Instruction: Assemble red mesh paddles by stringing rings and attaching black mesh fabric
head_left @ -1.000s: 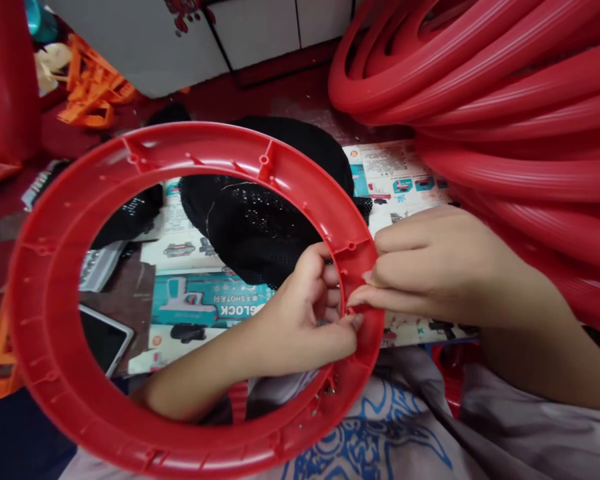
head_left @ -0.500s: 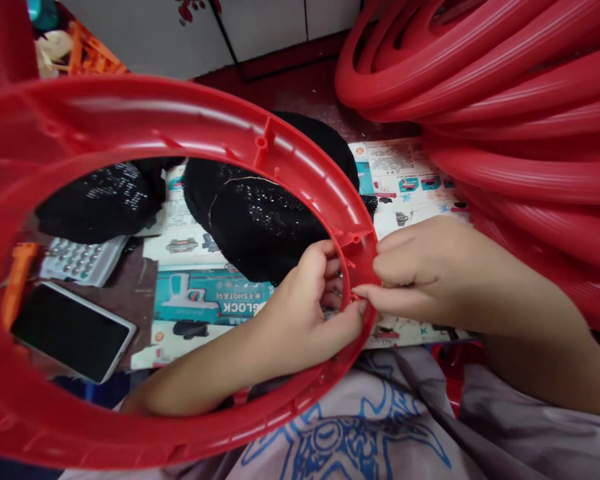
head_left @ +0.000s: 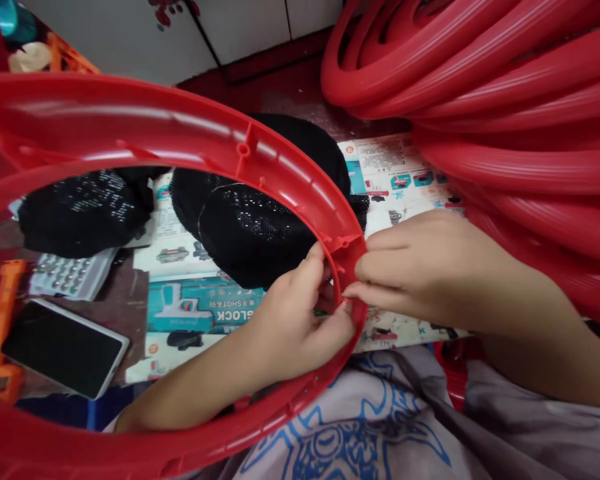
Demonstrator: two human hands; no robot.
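A large red plastic ring [head_left: 280, 180], its ribbed hollow side facing me, fills the left and middle of the view. My left hand [head_left: 310, 313] reaches through the ring's opening and grips the right part of its rim, fingers behind the inner edge, thumb in the channel. From the outer side, my right hand [head_left: 405, 267] pinches at the same stretch of rim. Its fingertips meet my left thumb over a tiny red bit inside the channel, too small to name. Beyond the ring lie a black cloth cap-like item [head_left: 260, 233] and a second black cloth item [head_left: 87, 210].
Several red rings [head_left: 480, 100] are stacked at the right. A phone [head_left: 65, 347], a white calculator-like device [head_left: 73, 273] and an orange plastic part [head_left: 5, 313] lie at the left. Printed cardboard [head_left: 195, 300] covers part of the table; a cabinet [head_left: 260, 33] stands behind.
The ring and both hands have shifted slightly left in view, along with the background. Both hands keep their hold at the same place on the rim.
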